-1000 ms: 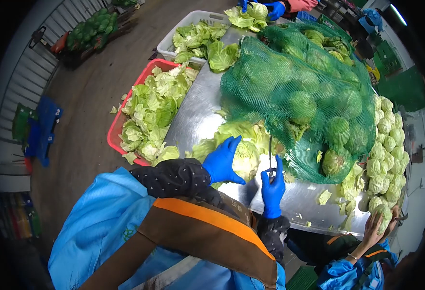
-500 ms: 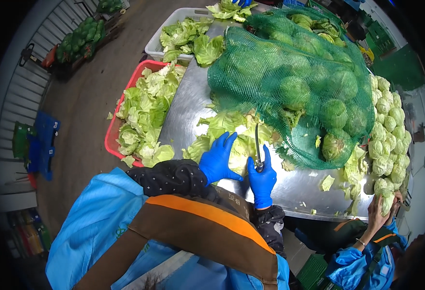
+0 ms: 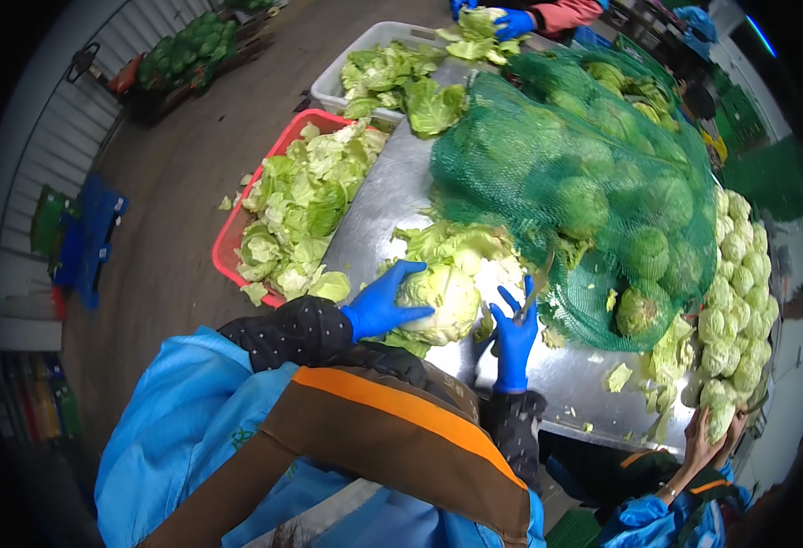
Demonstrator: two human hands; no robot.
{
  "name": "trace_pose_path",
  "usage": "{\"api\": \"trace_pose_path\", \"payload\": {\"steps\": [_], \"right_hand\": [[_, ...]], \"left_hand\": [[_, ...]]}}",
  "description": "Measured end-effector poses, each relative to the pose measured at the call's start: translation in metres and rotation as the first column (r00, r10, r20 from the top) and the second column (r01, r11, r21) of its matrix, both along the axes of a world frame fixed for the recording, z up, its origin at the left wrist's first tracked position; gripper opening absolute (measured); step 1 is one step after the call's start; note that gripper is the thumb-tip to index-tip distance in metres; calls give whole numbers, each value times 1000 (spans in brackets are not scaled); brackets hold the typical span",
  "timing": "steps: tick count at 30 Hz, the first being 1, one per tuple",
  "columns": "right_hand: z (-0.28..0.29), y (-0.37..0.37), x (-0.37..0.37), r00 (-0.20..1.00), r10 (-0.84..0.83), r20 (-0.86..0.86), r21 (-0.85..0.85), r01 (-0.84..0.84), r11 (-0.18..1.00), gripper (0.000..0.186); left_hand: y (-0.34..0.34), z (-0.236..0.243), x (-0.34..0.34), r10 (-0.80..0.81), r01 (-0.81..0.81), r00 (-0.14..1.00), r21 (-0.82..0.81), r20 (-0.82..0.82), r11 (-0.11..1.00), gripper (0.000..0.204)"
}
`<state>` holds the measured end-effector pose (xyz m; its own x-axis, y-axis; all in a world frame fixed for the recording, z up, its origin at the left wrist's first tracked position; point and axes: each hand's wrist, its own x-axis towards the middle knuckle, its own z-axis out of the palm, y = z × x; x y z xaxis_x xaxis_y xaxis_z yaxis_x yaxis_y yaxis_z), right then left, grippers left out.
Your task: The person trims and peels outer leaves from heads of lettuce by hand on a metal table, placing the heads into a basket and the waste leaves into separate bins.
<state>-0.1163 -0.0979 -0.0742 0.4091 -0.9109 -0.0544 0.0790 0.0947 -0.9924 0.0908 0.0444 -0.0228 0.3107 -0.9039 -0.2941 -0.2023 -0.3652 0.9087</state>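
Observation:
A pale, trimmed cabbage (image 3: 444, 301) sits before me on the metal table, near its front edge. My left hand (image 3: 381, 303), in a blue glove, grips its left side with thumb and fingers apart. To the right of the cabbage is my gloved right hand (image 3: 514, 342), holding a knife (image 3: 540, 285) whose thin blade points up and away; its handle is mostly hidden by the hand. Several fingers of that hand are stretched out. Loose cabbage leaves (image 3: 456, 242) lie just behind the cabbage.
A green net sack (image 3: 502, 155) of cabbages fills the table's middle. Leaf-filled red (image 3: 228, 239) and white (image 3: 328, 84) crates stand left. Trimmed cabbages (image 3: 734, 283) are stacked right, where a co-worker's hands (image 3: 701, 438) hold one. Another person's gloved hand (image 3: 514, 25) handles leaves at the far end.
My left hand has shifted onto the cabbage's left side, and the cabbage shows more fully. My right hand has moved away from it, the knife tilting right. The whole view has shifted slightly.

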Motion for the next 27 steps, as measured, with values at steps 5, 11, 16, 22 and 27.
{"api": "trace_pose_path", "payload": {"steps": [5, 11, 16, 22, 27], "right_hand": [[1, 46, -3, 942, 234, -239, 41, -231, 972, 90], [5, 46, 1, 956, 245, -163, 24, -245, 969, 87], [4, 46, 3, 960, 233, -156, 9, -234, 972, 88], [8, 48, 6, 952, 217, -214, 15, -218, 976, 88], [13, 49, 6, 936, 234, -262, 16, -239, 971, 88]], "left_hand": [[-22, 19, 5, -74, 121, 870, -65, 487, 991, 59], [-52, 19, 22, -219, 403, 553, -27, 804, 915, 17], [-75, 1, 76, -125, 6, 849, 228, 513, 974, 29], [-50, 17, 18, -332, 340, 864, 46, 378, 939, 80], [-57, 7, 45, -334, 395, 847, -69, 413, 916, 31]]}}
